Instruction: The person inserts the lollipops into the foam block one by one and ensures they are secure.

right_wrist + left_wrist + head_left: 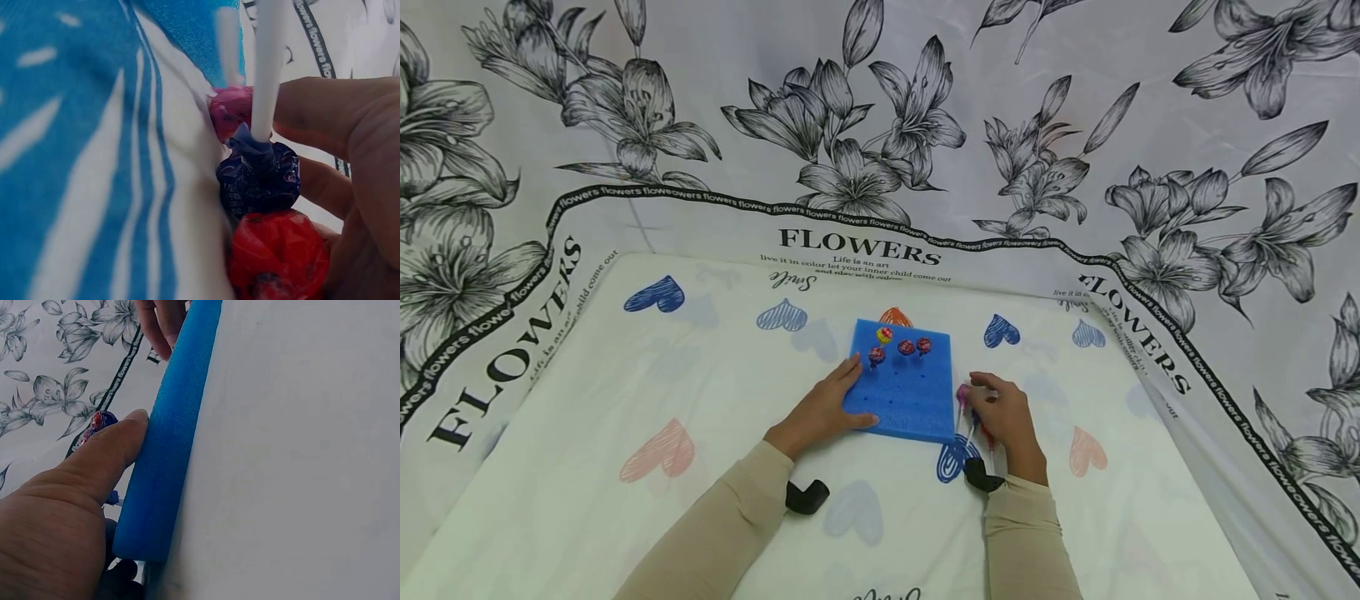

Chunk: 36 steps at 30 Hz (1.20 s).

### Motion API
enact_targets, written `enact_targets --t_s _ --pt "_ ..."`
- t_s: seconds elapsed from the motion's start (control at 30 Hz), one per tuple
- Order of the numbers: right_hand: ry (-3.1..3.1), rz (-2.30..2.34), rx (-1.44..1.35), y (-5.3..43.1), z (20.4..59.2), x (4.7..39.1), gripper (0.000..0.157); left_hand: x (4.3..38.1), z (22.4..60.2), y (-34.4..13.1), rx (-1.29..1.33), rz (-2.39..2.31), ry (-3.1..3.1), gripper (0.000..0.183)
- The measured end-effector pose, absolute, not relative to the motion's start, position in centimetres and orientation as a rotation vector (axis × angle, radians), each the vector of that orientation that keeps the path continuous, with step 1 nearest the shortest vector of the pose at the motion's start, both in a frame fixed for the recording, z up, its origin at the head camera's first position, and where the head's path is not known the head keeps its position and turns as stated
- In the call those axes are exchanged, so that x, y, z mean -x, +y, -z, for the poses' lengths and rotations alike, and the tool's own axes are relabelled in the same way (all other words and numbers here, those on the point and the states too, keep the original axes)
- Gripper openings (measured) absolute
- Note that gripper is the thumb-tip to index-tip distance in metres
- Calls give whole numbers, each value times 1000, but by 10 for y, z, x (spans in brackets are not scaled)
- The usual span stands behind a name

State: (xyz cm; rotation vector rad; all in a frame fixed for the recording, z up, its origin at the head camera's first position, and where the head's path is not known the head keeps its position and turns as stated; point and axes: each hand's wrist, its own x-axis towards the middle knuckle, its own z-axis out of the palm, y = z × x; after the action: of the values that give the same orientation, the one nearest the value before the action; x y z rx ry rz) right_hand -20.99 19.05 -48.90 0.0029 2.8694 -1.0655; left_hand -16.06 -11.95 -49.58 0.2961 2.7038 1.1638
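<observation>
Lollipops, wrapped: four [906,347] stand in the far half of a blue foam block [898,404] flat on the cloth-covered desk [737,542]. Pink [230,112], dark blue [262,181] and red [281,256] ones lie just right of it. Left hand [822,412]: fingers extended against block, thumb touching it. Right hand [1009,417]: fingers bent beside the pink one; cannot tell if gripping.

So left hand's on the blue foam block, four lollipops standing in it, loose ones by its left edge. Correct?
Wrong edge: the head view shows the loose lollipops by the right edge of the blue foam block. The rest stands.
</observation>
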Motion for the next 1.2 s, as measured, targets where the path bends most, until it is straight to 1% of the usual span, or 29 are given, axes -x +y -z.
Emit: enact_targets --t_s 0.2,0.33,0.43,0.53,0.83,1.2 --pt "2914 1011 102 190 490 210 36 162 496 -119 -292 -1161 2698 98" --pt "2898 1090 39 189 489 207 36 161 497 -119 -298 -1167 2697 98" --pt "2889 1247 -17 189 486 204 37 160 498 -119 -314 -1175 2698 98" --pt "2913 1430 -9 190 481 203 38 160 497 -120 -328 -1176 2702 98" --pt "2864 1939 44 191 461 197 28 161 496 -120 -338 -1174 2708 99" --pt "2739 2340 156 189 426 184 33 161 497 -121 -344 -1174 2710 98"
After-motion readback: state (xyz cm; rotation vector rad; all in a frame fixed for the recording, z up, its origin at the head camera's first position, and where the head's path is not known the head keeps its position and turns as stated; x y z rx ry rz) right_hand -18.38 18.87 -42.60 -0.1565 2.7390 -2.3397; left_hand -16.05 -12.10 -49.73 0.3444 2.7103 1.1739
